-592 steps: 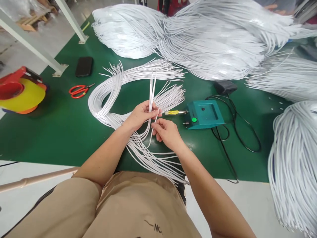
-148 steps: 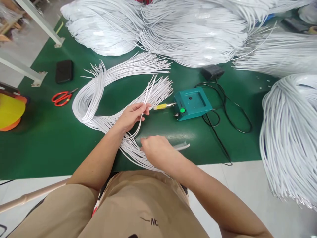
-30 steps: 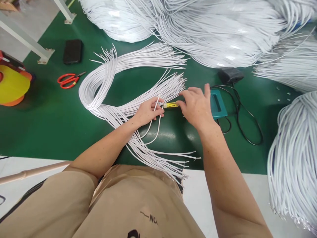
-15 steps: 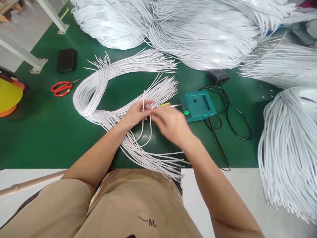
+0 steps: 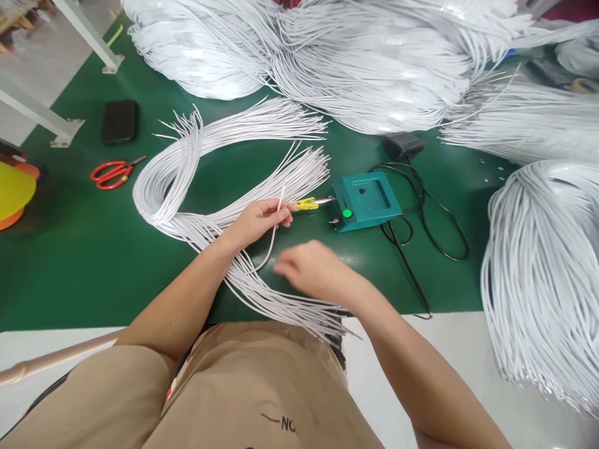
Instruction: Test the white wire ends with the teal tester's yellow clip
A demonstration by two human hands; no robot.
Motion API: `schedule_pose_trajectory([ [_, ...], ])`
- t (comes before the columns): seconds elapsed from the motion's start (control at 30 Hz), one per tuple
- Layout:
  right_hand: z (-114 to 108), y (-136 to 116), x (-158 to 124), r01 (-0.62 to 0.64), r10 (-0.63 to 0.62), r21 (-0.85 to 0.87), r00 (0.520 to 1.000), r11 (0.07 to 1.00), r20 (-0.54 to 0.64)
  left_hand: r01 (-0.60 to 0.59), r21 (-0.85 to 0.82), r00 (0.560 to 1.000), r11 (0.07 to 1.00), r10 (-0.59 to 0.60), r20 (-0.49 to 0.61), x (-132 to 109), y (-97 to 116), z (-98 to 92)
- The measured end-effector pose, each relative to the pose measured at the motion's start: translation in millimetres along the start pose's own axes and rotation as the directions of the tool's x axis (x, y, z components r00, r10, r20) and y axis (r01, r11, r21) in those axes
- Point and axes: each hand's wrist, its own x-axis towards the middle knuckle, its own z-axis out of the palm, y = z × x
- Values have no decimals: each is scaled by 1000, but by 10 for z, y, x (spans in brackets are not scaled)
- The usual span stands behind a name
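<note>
Head view: left hand (image 5: 260, 219) pinches one white wire (image 5: 281, 195), right hand (image 5: 312, 268) too blurred to tell, the bundle (image 5: 174, 212) seemingly unfinished.

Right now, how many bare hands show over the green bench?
2: the left hand, holding a white cable, left of the teal device, and the right hand, blurred, nearer the tan shirt. No others show.

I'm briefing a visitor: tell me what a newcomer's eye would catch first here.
Probably the big heap of white wires across the far side of the green table. Next, the teal device with its round green button, right of the left hand, which pinches one white wire. Then red-handled scissors at the left.
</note>
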Motion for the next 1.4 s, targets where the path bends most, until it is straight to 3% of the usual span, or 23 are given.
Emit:
schedule_pose_trajectory([
  [0.03,-89,63,65,-91,112,121,977,988,-182,-22,25,1000,999,21,16,-6,1,16],
  [0.1,-223,204,226,-122,289,369,850,921,-441,-61,74,997,995,58,49,-23,8,50],
  [0.13,-258,271,310,-96,348,471,802,877,-485,-75,101,996,992,68,64,-33,14,66],
  [0.17,-272,328,389,-52,374,560,795,827,-478,-81,132,994,988,71,79,-42,19,79],
  [0.3,-190,428,575,100,395,761,808,641,-438,-66,144,993,987,51,102,-48,20,110],
  [0.47,-105,375,560,181,427,835,791,520,-438,-72,-94,994,993,64,-87,-10,-15,119],
  [0.63,-75,334,564,261,433,867,782,425,-448,-141,-102,982,985,126,-141,-2,-27,115],
  [0.73,-49,328,577,296,428,919,818,262,-385,-147,-97,981,984,133,-142,1,-30,106],
  [0.87,-57,342,568,239,385,971,893,29,-232,-127,-95,987,987,117,-109,-5,-19,103],
  [1.03,-162,379,586,226,373,973,899,50,-228,-105,-39,994,994,103,-34,-29,3,118],
  [1.13,-206,396,605,182,320,981,927,67,-194,-107,-37,994,994,107,-1,-29,6,122],
  [1.3,-159,432,570,170,277,985,947,4,-165,-88,-44,996,995,88,-7,-22,9,92],
  [1.4,-108,440,526,191,307,981,933,18,-187,-58,-57,998,997,56,-34,-24,9,86],
])
